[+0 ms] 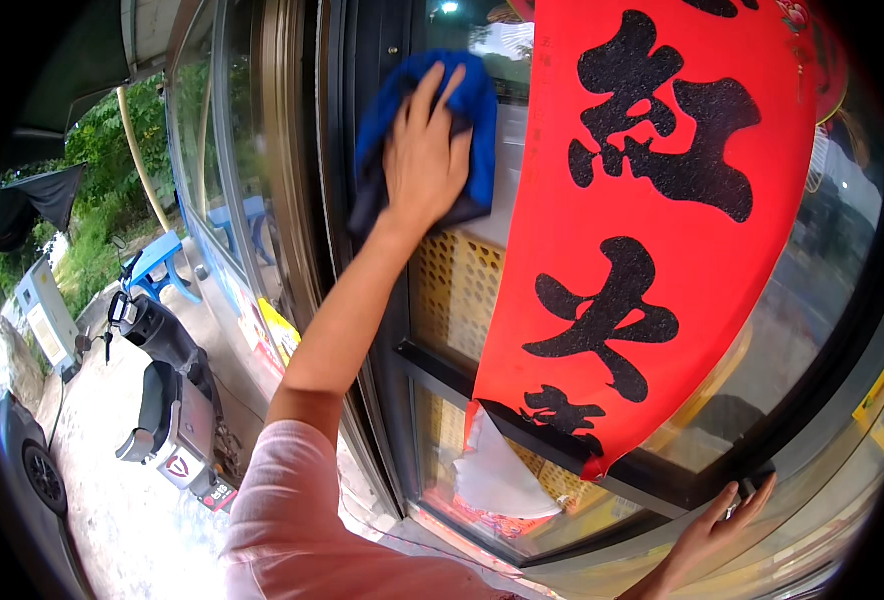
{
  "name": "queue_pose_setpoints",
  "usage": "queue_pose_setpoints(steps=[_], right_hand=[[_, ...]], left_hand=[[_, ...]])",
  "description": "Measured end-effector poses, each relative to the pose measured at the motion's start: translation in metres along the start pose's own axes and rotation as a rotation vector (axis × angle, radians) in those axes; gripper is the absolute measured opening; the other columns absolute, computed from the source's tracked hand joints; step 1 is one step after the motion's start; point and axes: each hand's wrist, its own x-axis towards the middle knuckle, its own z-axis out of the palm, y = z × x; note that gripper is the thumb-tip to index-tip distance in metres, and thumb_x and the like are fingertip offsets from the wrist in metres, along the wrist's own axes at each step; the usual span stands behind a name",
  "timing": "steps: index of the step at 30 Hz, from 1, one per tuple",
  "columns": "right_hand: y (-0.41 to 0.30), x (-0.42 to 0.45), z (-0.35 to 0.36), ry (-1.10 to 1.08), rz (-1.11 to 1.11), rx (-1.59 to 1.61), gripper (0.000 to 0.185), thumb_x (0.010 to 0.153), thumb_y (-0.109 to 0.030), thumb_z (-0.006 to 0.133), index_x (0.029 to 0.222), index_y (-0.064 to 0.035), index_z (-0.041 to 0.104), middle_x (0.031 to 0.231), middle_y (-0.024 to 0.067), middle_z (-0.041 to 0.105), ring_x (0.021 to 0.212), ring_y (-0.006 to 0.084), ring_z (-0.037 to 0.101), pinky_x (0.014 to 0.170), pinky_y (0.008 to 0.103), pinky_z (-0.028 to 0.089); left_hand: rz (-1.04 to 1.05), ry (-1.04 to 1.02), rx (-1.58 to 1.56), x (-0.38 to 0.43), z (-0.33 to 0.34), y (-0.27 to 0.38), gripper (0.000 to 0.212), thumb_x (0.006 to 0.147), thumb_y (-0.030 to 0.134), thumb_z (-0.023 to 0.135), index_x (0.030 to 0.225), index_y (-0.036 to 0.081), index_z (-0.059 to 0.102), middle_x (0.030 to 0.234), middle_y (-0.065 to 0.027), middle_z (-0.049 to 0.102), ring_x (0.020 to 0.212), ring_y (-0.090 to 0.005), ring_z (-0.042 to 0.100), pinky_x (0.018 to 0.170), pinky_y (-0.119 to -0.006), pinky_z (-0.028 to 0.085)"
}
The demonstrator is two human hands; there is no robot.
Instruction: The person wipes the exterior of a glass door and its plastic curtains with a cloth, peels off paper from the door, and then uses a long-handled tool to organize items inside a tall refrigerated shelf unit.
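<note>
My left hand [427, 150] is spread flat over a blue cloth [479, 97], pressing it against the upper left of a glass door with a dark metal frame [442, 367]. The cloth's lower part looks darker and hangs in folds. Beside it, a red paper banner [637, 232] with large black characters runs down the glass. The banner's bottom end is torn and curls over to its white back [502, 472]. At the lower right, my right hand [727, 517] grips the door frame's edge, around a small dark and silver part that the fingers mostly hide.
Left of the door stand a brown metal jamb [288, 135] and a window [209, 150]. Outside are a parked electric scooter [179, 405], a blue table [157, 259], a white cabinet [44, 315] and part of a car [33, 465]. Perforated yellow panels [457, 292] show through the glass.
</note>
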Motion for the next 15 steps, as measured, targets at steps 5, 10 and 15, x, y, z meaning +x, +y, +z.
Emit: queue_pose_setpoints(steps=[5, 10, 15], right_hand=[[0.006, -0.001, -0.010, -0.058, 0.039, 0.161, 0.044, 0.097, -0.019, 0.047, 0.138, -0.0041, 0.039, 0.143, 0.0138, 0.038, 0.129, 0.0259, 0.039, 0.106, 0.0382, 0.031], [0.001, -0.001, -0.012, -0.074, 0.058, 0.132, 0.044, 0.097, -0.018, 0.049, 0.138, -0.0038, 0.040, 0.142, 0.0137, 0.038, 0.128, 0.0254, 0.040, 0.105, 0.0386, 0.032], [0.001, 0.003, -0.018, -0.034, 0.102, 0.205, 0.043, 0.094, -0.015, 0.052, 0.134, -0.0035, 0.043, 0.141, 0.0139, 0.039, 0.127, 0.0276, 0.040, 0.104, 0.0389, 0.034]], left_hand=[[-0.080, 0.011, 0.095, -0.029, 0.002, 0.004, 0.057, 0.074, 0.010, 0.063, 0.130, 0.009, 0.051, 0.119, -0.0155, 0.047, 0.104, -0.0330, 0.049, 0.086, -0.041, 0.041], [-0.070, 0.000, -0.009, -0.028, -0.004, 0.003, 0.041, 0.078, 0.008, 0.059, 0.119, 0.003, 0.055, 0.116, -0.0197, 0.047, 0.106, -0.0376, 0.049, 0.088, -0.043, 0.044], [-0.025, 0.145, 0.051, 0.034, 0.016, 0.000, 0.024, 0.081, 0.011, 0.059, 0.101, -0.002, 0.060, 0.113, -0.0204, 0.051, 0.104, -0.0382, 0.052, 0.090, -0.042, 0.042]])
